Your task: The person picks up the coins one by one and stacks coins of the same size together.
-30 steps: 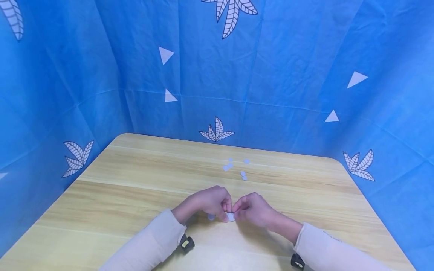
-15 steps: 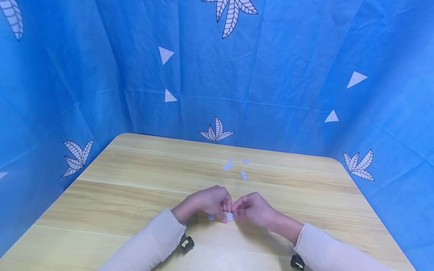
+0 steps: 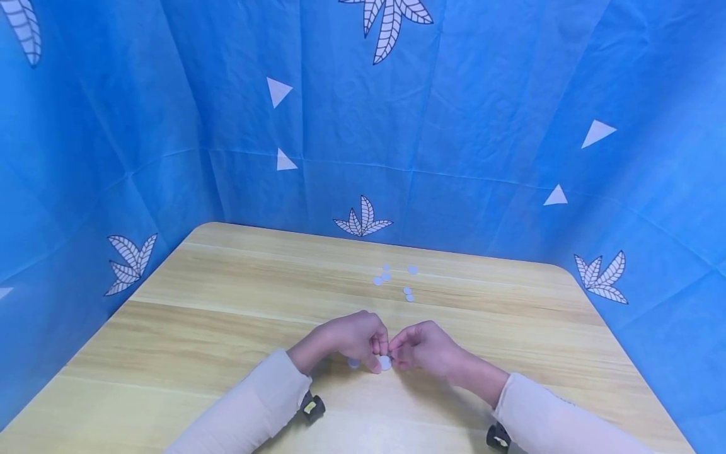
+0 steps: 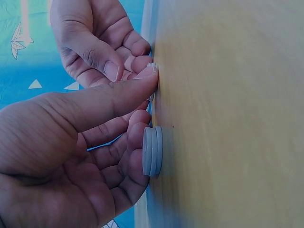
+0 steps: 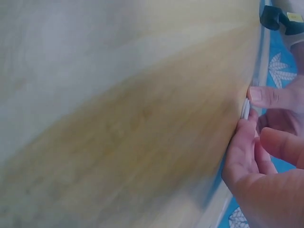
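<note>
Between my two hands, in the head view, a pale grey coin-like disc lies on the wooden table. Edge-on in the right wrist view, it looks like a thin stack of discs. My left hand grips it with the thumb at its left side and curled fingers behind. At its right edge, my right hand holds with its fingertips, its thumb slightly apart in the wrist views. Another small stack of grey discs stands beside my left fingers; most of it is hidden in the head view.
Further back on the table lie several loose discs, some close together. A pair of discs sits a little nearer. Blue cloth with leaf prints surrounds the table's back and sides. Each wrist wears a small black camera.
The right thumb has drawn back slightly from the disc's face. The disc has shifted a little left toward the left thumb. The left hand stays in place.
</note>
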Tool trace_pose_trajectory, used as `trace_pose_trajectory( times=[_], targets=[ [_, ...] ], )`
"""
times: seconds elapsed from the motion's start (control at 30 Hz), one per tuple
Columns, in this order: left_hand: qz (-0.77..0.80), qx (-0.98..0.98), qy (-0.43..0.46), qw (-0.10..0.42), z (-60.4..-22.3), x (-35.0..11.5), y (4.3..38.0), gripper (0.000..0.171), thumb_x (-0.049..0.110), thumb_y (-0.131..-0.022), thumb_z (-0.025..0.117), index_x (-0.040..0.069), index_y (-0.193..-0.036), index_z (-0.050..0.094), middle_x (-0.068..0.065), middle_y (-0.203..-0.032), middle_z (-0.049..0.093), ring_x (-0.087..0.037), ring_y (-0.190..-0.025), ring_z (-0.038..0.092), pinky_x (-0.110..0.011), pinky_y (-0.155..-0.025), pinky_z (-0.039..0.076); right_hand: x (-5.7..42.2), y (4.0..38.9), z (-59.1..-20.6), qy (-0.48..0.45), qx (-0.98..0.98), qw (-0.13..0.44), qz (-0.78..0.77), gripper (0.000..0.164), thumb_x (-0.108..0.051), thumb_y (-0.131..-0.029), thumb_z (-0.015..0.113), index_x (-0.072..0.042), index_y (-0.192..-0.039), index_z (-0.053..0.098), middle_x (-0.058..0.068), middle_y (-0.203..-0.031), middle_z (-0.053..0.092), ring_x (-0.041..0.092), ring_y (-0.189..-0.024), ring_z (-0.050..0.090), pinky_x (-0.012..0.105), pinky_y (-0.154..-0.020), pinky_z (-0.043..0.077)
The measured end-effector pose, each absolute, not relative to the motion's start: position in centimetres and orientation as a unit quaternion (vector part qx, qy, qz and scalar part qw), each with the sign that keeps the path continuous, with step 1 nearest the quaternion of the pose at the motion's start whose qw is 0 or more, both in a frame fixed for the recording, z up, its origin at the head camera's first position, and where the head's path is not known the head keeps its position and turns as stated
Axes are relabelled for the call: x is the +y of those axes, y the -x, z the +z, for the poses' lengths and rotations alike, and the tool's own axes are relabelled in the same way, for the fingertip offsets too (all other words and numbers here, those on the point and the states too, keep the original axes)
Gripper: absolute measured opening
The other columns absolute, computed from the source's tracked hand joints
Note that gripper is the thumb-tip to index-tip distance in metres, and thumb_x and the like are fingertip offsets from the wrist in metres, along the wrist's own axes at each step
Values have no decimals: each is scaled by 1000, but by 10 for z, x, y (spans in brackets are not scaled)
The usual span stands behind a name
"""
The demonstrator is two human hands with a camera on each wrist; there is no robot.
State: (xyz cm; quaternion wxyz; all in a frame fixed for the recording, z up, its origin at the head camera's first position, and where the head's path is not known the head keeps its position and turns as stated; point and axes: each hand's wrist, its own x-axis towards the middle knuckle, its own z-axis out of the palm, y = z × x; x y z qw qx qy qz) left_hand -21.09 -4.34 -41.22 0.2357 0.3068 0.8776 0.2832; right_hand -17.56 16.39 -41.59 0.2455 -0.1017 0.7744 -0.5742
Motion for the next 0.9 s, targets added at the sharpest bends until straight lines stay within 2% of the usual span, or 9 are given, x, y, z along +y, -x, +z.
trace_pose_trajectory(
  times=[0.3, 0.5, 0.7, 0.9],
  targets=[
    [288, 877, -302, 238, -413, -44, 211, 21, 9, -76, 90, 17, -85, 72, 7, -81, 65, -6, -77, 59, -22, -73, 51, 175, 190, -411, 117, 778, 234, -572, 21, 5, -92, 65, 12, -112, 65, 18, -102, 71, 31, -97, 72, 40, -88, 59],
    [284, 878, -303, 238, -414, -44, 210, 22, 10, -76, 90, 17, -84, 71, 8, -81, 65, -6, -77, 59, -22, -73, 51, 180, 201, -408, 97, 796, 214, -558, 24, 5, -91, 66, 11, -114, 65, 19, -103, 72, 29, -98, 72, 38, -88, 59],
    [284, 879, -298, 240, -413, -45, 209, 21, 10, -77, 90, 17, -84, 71, 8, -80, 65, -6, -76, 60, -22, -72, 51, 186, 220, -407, 95, 819, 201, -529, 28, 1, -91, 69, 9, -117, 66, 17, -107, 73, 23, -94, 71, 34, -83, 60],
    [287, 877, -302, 239, -412, -45, 209, 21, 11, -77, 90, 17, -85, 71, 8, -81, 65, -6, -77, 60, -21, -73, 51, 197, 244, -400, 111, 824, 197, -520, 34, 3, -91, 67, 9, -124, 62, 22, -109, 71, 26, -89, 69, 40, -83, 59]
  ],
)
